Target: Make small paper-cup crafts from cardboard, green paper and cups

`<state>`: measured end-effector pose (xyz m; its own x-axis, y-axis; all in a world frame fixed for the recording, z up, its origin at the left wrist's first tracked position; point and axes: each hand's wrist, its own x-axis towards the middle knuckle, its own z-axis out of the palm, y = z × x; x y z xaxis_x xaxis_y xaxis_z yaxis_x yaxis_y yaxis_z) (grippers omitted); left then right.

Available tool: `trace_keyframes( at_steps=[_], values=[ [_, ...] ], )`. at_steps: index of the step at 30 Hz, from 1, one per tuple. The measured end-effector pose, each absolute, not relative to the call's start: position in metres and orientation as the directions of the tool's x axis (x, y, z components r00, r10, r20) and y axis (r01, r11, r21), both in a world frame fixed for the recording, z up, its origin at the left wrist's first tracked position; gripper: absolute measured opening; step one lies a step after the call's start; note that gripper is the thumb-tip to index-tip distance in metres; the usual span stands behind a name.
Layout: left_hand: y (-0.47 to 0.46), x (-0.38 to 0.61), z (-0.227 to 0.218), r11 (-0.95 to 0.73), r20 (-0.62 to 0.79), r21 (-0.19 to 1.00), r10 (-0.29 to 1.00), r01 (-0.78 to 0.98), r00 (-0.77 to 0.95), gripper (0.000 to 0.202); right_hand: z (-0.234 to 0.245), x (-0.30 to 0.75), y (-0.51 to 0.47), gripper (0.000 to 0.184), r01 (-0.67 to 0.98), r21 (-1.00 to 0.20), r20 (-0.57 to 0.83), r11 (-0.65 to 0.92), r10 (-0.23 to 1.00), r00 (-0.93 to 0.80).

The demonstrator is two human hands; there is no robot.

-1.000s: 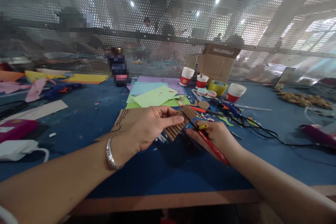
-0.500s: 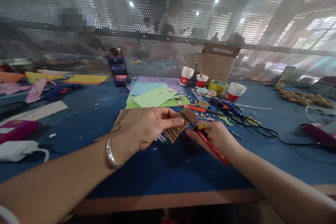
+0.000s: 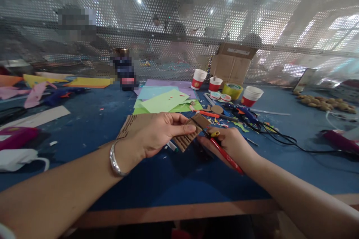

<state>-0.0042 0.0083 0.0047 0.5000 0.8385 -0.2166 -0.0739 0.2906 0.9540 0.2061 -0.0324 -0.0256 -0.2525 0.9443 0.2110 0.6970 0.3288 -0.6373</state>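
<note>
Between the thumb and fingers of my left hand (image 3: 157, 134) is a small piece of corrugated cardboard (image 3: 182, 141), its ridges showing on the lower part. My right hand (image 3: 234, 145) grips scissors (image 3: 223, 152) with red and yellow handles. Their dark blades lie across the cardboard piece, close to my left thumb. My right fingers are partly hidden around the handles. Under my left forearm and hand rests a larger cardboard sheet (image 3: 133, 122) with torn, ridged edges. A white marker with a green end (image 3: 172, 146) lies just below my left fingers.
Coloured paper sheets (image 3: 165, 101) lie behind my hands. To their right stand paper cups (image 3: 199, 79), yellow tape (image 3: 232, 91) and a blue glue gun (image 3: 246, 114) with a black cable, among paper scraps. A white charger (image 3: 18, 160) sits at left. A perforated metal screen (image 3: 168, 56) rises behind.
The view has shifted slightly. My hands, the cardboard piece and the scissors keep nearly the same positions, with the blades still across the cardboard.
</note>
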Motion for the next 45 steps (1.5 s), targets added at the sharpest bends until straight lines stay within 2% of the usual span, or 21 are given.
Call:
trace_keyframes(
  at_steps=[10,21,27,31,33,36,41,45],
  values=[
    [0.007,-0.005,0.010,0.202,-0.178,0.979,0.835,0.010,0.520,0.023,-0.037,0.211,-0.030,0.030,0.728,-0.573,0.279,0.376,0.925,-0.258],
    [0.009,-0.006,0.008,0.276,-0.242,0.961,0.824,0.010,0.512,0.021,-0.023,0.206,-0.034,0.033,0.820,-0.477,0.216,0.315,0.947,-0.237],
    [0.015,-0.013,0.009,0.177,-0.197,0.980,0.815,0.091,0.544,0.017,-0.023,0.206,-0.033,0.034,0.838,-0.430,0.238,0.336,0.937,-0.254],
    [0.014,-0.013,0.010,0.153,-0.197,0.980,0.807,0.125,0.557,0.023,-0.024,0.208,-0.033,0.033,0.857,-0.368,0.238,0.360,0.928,-0.288],
    [0.013,-0.011,0.009,0.079,-0.152,0.984,0.831,0.157,0.534,0.030,-0.025,0.208,-0.033,0.032,0.868,-0.326,0.236,0.375,0.921,-0.309],
    [0.011,-0.008,0.009,-0.108,-0.001,0.972,0.885,0.209,0.465,0.033,-0.026,0.207,-0.032,0.031,0.889,-0.248,0.209,0.384,0.918,-0.338],
    [0.009,-0.003,0.017,-0.384,0.219,0.834,0.889,0.396,0.402,0.010,-0.027,0.204,-0.030,0.031,0.916,-0.147,0.151,0.374,0.923,-0.353],
    [0.002,0.000,0.024,-0.454,0.306,0.758,0.882,0.468,0.358,0.002,-0.027,0.205,-0.029,0.031,0.931,-0.089,0.155,0.353,0.928,-0.337]
  ],
)
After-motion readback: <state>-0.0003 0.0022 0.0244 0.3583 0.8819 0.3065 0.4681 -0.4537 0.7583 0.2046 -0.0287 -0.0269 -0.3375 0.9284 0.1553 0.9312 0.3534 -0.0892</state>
